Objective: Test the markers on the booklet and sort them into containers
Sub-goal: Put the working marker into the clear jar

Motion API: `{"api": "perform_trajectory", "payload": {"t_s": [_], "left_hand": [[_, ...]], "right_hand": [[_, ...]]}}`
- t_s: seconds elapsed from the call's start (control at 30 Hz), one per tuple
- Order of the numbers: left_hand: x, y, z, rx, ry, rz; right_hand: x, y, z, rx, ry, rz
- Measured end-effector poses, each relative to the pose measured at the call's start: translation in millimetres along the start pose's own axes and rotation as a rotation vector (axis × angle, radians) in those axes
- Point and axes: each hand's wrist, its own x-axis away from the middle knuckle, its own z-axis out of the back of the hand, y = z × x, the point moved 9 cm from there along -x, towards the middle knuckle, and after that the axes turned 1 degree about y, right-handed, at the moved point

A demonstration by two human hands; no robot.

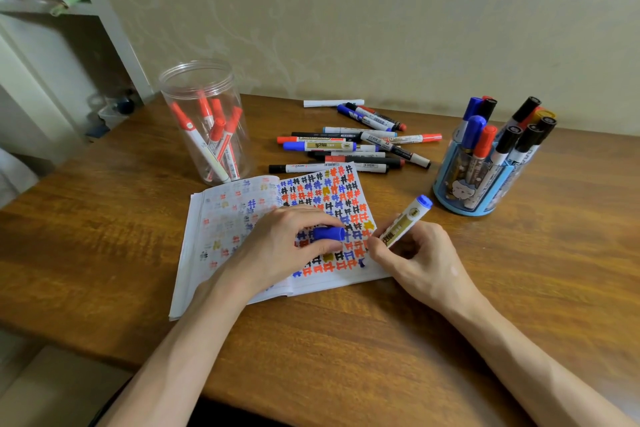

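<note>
Fingers (313,215) of left hand (284,243) were curled round a smooth blue plastic cap (329,233), pinched against the thumb over the booklet's right page. Right hand (419,260) gripped a tilted cylindrical white marker (405,222) with gold label and blue upper end; its lower end was hidden behind the fingers. Booklet (221,218): open, thin paper, right page crowded with red, blue, black and gold hash marks, near the table's front edge. Table (104,236): grained brown wood. Loose markers (349,146): heaped toward the back edge. Clear plastic jar (207,80): round, red-capped markers inside, back left. Blue holder (450,194): round, capped markers upright, toward the right edge.
</note>
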Motion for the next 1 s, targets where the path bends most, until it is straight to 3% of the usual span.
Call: {"api": "perform_trajectory", "payload": {"t_s": [0.17,0.47,0.63,0.83,1.0], "left_hand": [[-0.2,-0.8,-0.6,0.017,-0.009,-0.003],[0.4,1.6,1.3,0.022,0.004,-0.012],[-0.2,2.1,2.3,0.038,0.007,-0.023],[1.4,4.5,10.1,0.125,0.072,-0.04],[2.2,3.8,18.0,0.193,0.123,-0.013]], "right_hand": [[-1.4,7.8,7.4,-0.013,0.073,-0.064],[-0.4,5.3,1.6,0.02,0.018,-0.067],[-1.3,12.2,16.6,-0.195,0.148,-0.151],[-16.4,-8.2,24.1,-0.298,0.174,-0.131],[-32.6,-36.5,11.3,-0.226,0.111,-0.04]]}}
